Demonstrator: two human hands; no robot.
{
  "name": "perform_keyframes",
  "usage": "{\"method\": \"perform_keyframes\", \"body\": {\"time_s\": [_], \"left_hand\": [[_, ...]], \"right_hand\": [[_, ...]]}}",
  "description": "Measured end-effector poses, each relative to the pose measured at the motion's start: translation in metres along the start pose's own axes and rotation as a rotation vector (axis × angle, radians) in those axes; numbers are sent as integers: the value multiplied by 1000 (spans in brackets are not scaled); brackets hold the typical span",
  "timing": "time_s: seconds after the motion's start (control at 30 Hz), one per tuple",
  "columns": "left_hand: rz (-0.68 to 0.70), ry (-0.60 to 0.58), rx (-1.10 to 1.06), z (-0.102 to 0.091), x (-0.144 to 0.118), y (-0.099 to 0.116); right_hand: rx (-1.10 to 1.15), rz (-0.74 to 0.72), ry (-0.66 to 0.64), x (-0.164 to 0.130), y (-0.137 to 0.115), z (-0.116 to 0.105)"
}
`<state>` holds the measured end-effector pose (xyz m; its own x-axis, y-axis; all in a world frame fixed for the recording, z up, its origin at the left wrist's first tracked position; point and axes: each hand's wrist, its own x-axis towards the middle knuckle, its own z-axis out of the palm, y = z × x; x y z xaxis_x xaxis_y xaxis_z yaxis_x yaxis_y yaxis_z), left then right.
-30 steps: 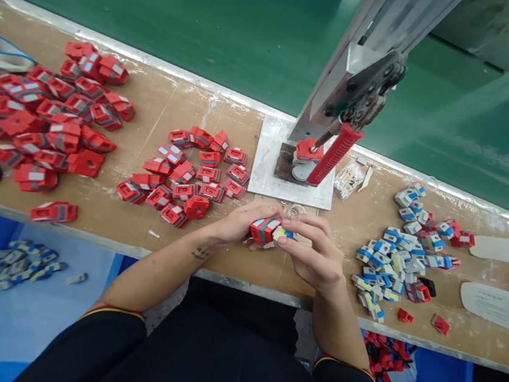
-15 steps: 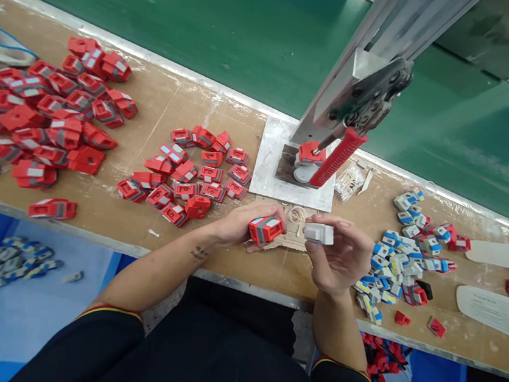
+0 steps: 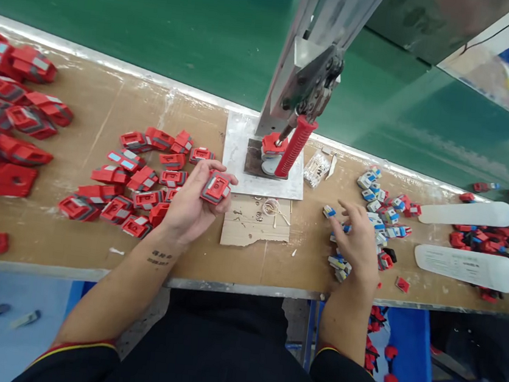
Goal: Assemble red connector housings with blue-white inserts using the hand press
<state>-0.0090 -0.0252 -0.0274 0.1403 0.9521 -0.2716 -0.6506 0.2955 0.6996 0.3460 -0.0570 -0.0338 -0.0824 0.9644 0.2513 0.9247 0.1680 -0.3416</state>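
Observation:
In my left hand lies a red-and-grey plastic housing, its recessed face turned up and my fingers curled around it. My right hand is over the left side of a pile of small grey, blue and yellow plastic pieces. At its thumb and index fingertips is a small grey-and-blue plastic piece, apparently pinched. Beyond my hands stands a lever press with a red handle. Another red housing sits under its plunger, on a metal plate.
Red housings are grouped left of the press, with a larger heap farther left. Torn cardboard carries a small ring-shaped container. Cotton swabs lie right of the plate; two white bottles lie at the right.
The view has shifted right. My hands have moved apart: the left went leftward, turning the housing's recessed face up, and the right went to the pile of small pieces.

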Motion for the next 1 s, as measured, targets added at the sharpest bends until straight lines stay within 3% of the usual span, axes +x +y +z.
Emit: {"method": "perform_keyframes", "body": {"time_s": [0.07, 0.1, 0.23, 0.33, 0.43, 0.53, 0.63, 0.73, 0.9, 1.0], "left_hand": [[40, 46, -4, 0, 2, 0], [45, 56, -3, 1, 2, 0], [-3, 25, 36, 1, 2, 1], [-43, -26, 57, 0, 0, 0], [-58, -76, 29, -2, -3, -1], [-64, -141, 4, -3, -4, -1], [-72, -186, -3, -3, -4, 0], [-67, -189, -24, -2, -5, 1], [-52, -174, -27, 2, -9, -5], [-33, -173, -22, 5, -10, -13]], "right_hand": [[16, -31, 106, -2, -18, -2], [21, -81, 101, -3, -29, -3], [67, -284, -117, -7, -56, 3], [20, -101, -34, 8, -42, 4], [-48, 63, -5, 52, -12, 0], [-153, 65, -133, 108, 12, 2], [-236, 88, -371, 144, 22, 11], [-253, 129, -456, 145, 22, 19], [-294, 211, -386, 126, 24, 23], [-300, 280, -321, 124, 26, 14]]}}
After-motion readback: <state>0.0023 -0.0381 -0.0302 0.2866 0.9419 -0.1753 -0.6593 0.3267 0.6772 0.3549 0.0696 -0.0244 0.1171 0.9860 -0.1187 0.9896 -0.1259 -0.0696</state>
